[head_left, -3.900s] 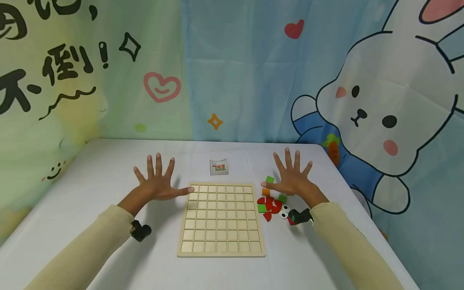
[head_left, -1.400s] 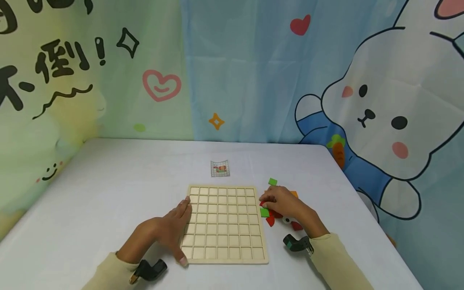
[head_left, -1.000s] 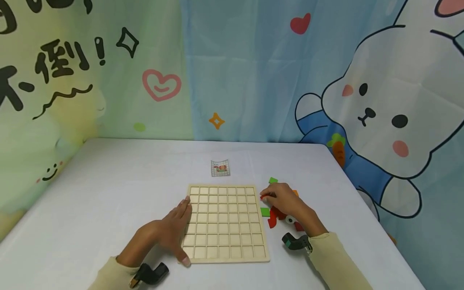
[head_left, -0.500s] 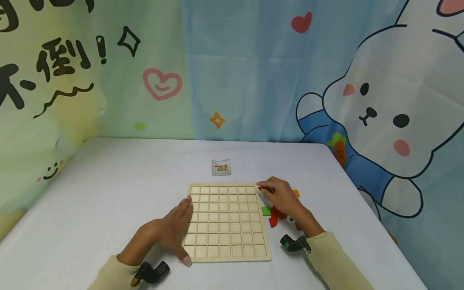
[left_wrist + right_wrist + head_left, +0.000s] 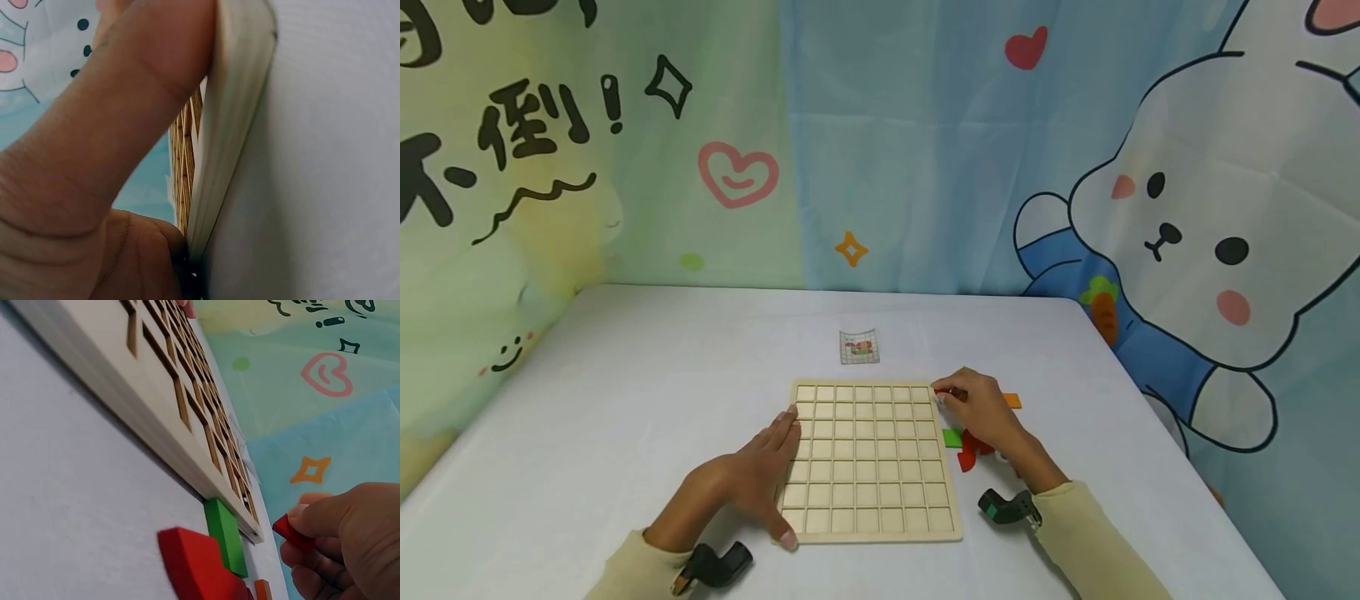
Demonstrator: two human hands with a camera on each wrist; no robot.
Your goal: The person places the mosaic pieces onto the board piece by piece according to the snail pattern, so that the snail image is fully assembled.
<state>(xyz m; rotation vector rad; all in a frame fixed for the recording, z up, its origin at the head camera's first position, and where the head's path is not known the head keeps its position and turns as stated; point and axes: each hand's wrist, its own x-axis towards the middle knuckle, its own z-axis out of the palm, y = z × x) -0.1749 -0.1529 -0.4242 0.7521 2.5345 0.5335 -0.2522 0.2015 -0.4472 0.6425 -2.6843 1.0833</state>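
Observation:
A wooden grid board [image 5: 868, 458] lies flat on the white table. My left hand [image 5: 752, 479] rests against the board's left edge, thumb on its near corner; the left wrist view shows the thumb [image 5: 125, 125] pressed on the board's edge [image 5: 231, 125]. My right hand [image 5: 981, 408] pinches a small red piece [image 5: 294, 532] by the board's far right corner. Beside the board's right edge lie a green square [image 5: 952, 437], red pieces [image 5: 970, 454] and an orange piece [image 5: 1012, 401]. In the right wrist view the green square [image 5: 225, 534] and a red piece [image 5: 194, 559] lie by the board [image 5: 156, 394].
A small picture card [image 5: 859, 347] lies beyond the board's far edge. A cartoon cloth backdrop [image 5: 880, 142] stands behind the table. The table's right edge [image 5: 1157, 433] runs close to the loose pieces.
My right hand has lifted a red piece from the pile and carried it toward the board's far right corner. The left hand stays on the board's left edge.

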